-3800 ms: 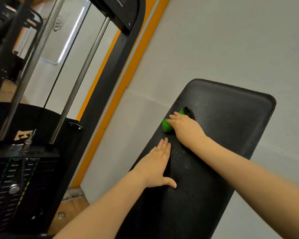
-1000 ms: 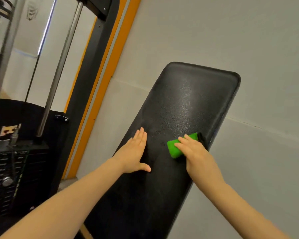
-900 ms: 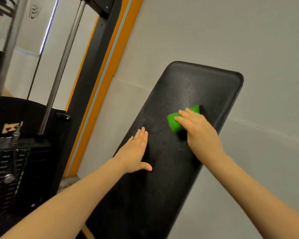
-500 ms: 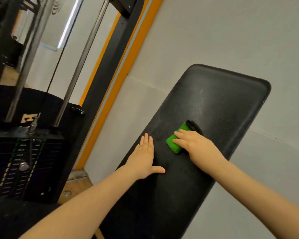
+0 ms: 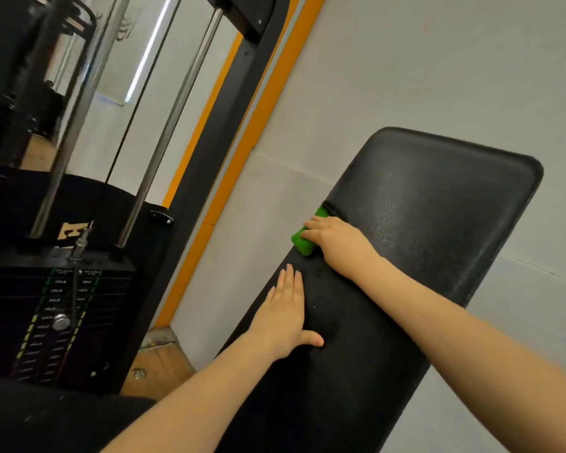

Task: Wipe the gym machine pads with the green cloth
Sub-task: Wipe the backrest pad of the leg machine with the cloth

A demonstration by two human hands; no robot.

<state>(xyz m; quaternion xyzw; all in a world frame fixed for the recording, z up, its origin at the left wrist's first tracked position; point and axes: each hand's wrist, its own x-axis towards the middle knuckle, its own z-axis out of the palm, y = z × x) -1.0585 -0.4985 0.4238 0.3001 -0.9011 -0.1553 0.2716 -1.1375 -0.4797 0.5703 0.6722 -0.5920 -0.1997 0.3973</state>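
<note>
Grey wall behind pad [image 5: 422, 256]. Mid-wipe: right hand [image 5: 339, 243] gripping cloth [image 5: 303, 238] at left edge; left hand [image 5: 283, 317] flat, bracing. Next: sweep back right, covering upper part.

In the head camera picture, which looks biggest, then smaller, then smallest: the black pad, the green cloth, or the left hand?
1. black pad, by far the largest.
2. left hand, lying flat on the pad.
3. green cloth, the smallest showing, though the right hand covers part of it, so its full size is unsure.
</note>
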